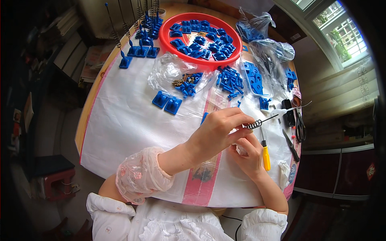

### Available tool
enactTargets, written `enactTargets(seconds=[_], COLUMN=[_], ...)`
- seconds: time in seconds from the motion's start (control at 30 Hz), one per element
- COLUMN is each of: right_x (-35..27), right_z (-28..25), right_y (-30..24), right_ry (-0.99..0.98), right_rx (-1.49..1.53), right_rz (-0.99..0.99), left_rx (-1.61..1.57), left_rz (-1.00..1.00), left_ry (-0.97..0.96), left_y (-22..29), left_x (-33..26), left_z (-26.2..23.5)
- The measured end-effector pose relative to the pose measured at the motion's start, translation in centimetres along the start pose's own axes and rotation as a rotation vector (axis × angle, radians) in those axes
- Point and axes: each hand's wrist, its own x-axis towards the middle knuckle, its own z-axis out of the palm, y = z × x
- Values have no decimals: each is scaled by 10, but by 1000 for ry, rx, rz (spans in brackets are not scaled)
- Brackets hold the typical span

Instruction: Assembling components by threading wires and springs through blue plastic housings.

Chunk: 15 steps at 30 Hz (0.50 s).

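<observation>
My left hand [219, 127] pinches a black coil spring [254, 125] between thumb and fingers. The spring's thin straight end points up to the right. My right hand [250, 156] is just below, close to the left fingertips, with its fingers curled in; whatever is between them is hidden. Beside the right hand lies a screwdriver with a yellow handle [266, 158]. Behind my left wrist a bit of a blue part [204, 117] shows. Farther off, two blue bracket-like pieces [167, 103] sit side by side on the white sheet [120, 132].
A red round tray [164, 38] holds many blue pieces. Nearer are a clear bag [161, 76] with screws and a pile of blue pins [230, 80]. Blue stands with springs [138, 51] stand far left. On the right lie a clear box [268, 89], a knife [290, 144] and scissors [300, 127].
</observation>
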Motion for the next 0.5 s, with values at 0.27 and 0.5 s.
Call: enactTargets(seconds=[0.27,0.5], right_x=[1,2], right_z=[0,1], right_y=[-1,0], right_ry=[-18,-30], right_rx=[-48,-86], right_rz=[-21,-48], left_rx=[-10,-20], left_rz=[14,13], left_ry=[8,5], left_y=[-1,-1], left_x=[0,0], left_z=[1,1])
